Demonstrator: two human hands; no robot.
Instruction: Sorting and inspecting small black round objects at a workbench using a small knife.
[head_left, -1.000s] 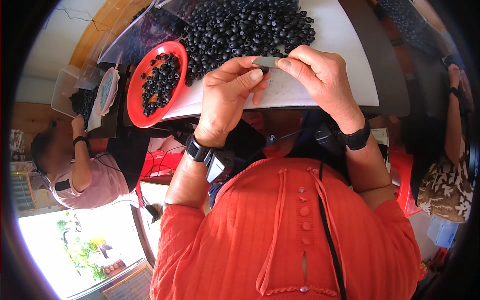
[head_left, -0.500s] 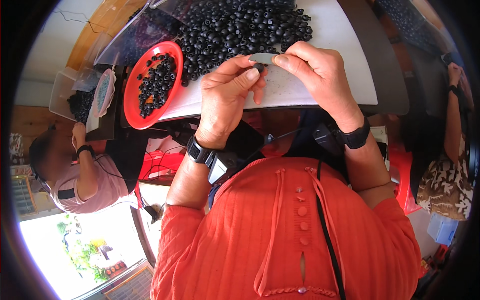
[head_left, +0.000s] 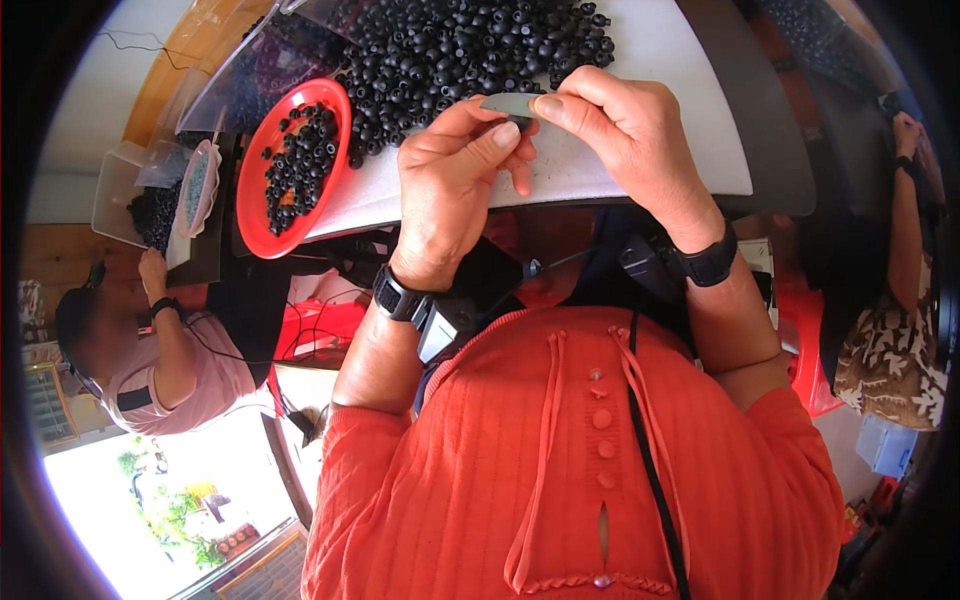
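Pinched between the thumb and fingers of my left hand (head_left: pixel 445 185) is a small round black part (head_left: pixel 520 123), mostly hidden by the fingertips and the blade. My right hand (head_left: pixel 640 145) grips a thin grey blade (head_left: pixel 508 104) between thumb and forefinger. The blade points left and lies across the top of the black part, its tip close to my left forefinger. Just beyond both hands spreads a large heap of similar black parts (head_left: pixel 450 65), several with a round hole. To the left, a red oval dish (head_left: pixel 248 215) contains more of them.
Tiny dark crumbs dot the white tabletop (head_left: pixel 690 130). Clear plastic sheeting (head_left: pixel 225 100) stands behind the red dish. At the left, a person (head_left: pixel 180 360) sits by a pink-rimmed tray (head_left: pixel 200 190) and a clear bin (head_left: pixel 115 195). Another person's arm (head_left: pixel 907 220) shows at far right.
The blade has shifted slightly and now covers more of the black part. The heap and dish appear a little farther left in view. Both hands keep their grips.
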